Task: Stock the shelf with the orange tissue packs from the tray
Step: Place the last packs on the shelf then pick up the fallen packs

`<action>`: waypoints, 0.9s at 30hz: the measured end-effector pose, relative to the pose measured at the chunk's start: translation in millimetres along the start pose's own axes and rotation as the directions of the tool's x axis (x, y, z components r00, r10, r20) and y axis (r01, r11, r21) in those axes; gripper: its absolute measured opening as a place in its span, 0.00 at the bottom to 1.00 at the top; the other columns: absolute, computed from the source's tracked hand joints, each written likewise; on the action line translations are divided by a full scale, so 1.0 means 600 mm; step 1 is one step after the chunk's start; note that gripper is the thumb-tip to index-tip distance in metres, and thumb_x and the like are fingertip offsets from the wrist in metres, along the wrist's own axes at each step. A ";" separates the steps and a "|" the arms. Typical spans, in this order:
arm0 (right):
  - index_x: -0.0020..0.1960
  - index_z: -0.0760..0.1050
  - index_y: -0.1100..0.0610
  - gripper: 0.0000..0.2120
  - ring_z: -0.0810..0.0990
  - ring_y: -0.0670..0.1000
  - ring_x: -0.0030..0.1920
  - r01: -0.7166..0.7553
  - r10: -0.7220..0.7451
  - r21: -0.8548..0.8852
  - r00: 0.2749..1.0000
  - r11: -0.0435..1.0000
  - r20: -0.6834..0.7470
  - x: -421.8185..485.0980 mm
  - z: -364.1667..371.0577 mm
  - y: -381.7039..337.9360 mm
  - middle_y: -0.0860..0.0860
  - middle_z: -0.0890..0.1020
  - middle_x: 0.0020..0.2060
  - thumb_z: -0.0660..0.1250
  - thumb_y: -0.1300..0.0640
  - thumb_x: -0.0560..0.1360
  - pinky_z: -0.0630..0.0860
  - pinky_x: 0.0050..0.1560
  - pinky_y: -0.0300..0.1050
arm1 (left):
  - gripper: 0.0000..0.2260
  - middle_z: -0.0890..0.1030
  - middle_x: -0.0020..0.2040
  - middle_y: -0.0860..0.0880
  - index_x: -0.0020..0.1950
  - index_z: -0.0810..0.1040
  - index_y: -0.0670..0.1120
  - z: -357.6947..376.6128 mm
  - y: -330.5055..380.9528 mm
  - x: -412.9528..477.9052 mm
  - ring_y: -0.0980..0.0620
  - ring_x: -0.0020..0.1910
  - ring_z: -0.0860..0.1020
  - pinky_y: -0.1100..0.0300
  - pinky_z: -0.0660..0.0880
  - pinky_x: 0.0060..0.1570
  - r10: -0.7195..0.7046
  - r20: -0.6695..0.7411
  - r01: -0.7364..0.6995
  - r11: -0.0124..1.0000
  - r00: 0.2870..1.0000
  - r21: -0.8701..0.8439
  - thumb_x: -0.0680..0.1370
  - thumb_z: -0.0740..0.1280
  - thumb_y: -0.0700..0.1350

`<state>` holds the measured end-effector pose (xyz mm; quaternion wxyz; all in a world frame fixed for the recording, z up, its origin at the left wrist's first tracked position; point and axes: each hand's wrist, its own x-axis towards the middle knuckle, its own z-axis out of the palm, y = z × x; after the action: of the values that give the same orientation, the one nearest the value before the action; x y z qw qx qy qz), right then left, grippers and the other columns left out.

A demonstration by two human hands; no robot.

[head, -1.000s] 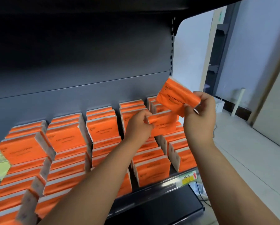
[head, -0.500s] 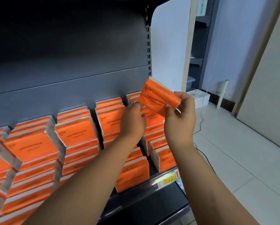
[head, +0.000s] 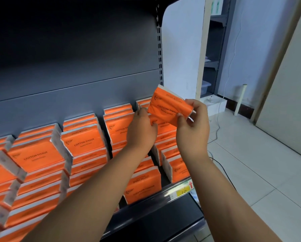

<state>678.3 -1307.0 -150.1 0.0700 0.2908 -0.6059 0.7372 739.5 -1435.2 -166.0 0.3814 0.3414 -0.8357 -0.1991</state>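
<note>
My right hand (head: 192, 130) is shut on one orange tissue pack (head: 169, 106), held tilted in the air in front of the rightmost shelf column. My left hand (head: 141, 131) is just left of it, its thumb and fingers closed on the left edge of the top stacked tissue pack (head: 163, 124) underneath. Rows of orange tissue packs (head: 84, 141) fill the dark shelf (head: 151, 198), standing and stacked in several columns. The tray is not in view.
A yellow price tag (head: 183, 191) sits on the shelf's front rail. The upper shelf back panel (head: 76, 58) is bare. To the right are a white side panel (head: 181, 49), a white box (head: 216, 104) on the tiled floor and a cable (head: 218, 130).
The view has swung right, so the shelf rows slid left. My right hand still holds the pack, now lower and nearer the stack; my left hand stays on the top stacked pack.
</note>
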 end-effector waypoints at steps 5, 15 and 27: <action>0.60 0.74 0.44 0.18 0.78 0.44 0.61 0.028 -0.030 0.026 0.997 0.999 0.070 -0.004 0.004 -0.009 0.40 0.77 0.58 0.66 0.65 0.78 0.80 0.61 0.52 | 0.20 0.76 0.59 0.56 0.64 0.72 0.55 -0.047 0.012 -0.046 0.57 0.56 0.77 0.64 0.75 0.51 0.029 -0.087 -0.049 0.972 0.996 -0.232 0.76 0.68 0.38; 0.67 0.72 0.48 0.17 0.79 0.49 0.59 0.201 -0.138 -0.215 0.952 0.956 0.275 -0.039 0.092 0.001 0.43 0.79 0.59 0.64 0.58 0.79 0.77 0.59 0.54 | 0.18 0.83 0.52 0.57 0.56 0.81 0.56 -0.128 -0.061 -0.099 0.62 0.52 0.80 0.64 0.76 0.55 -0.170 -0.097 0.116 0.904 0.981 -0.412 0.77 0.65 0.34; 0.76 0.65 0.55 0.31 0.68 0.54 0.76 0.187 -0.053 -0.265 0.896 0.946 0.441 -0.073 0.167 0.038 0.52 0.72 0.74 0.61 0.67 0.73 0.68 0.74 0.49 | 0.07 0.80 0.42 0.50 0.47 0.78 0.51 -0.164 -0.104 -0.095 0.55 0.42 0.78 0.55 0.73 0.43 -0.277 -0.059 0.246 0.920 0.959 -0.305 0.82 0.62 0.45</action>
<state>738.4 -1395.4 -182.0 0.0245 0.4687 -0.6919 0.5487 869.0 -1444.0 -169.6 0.4398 0.3991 -0.7231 -0.3528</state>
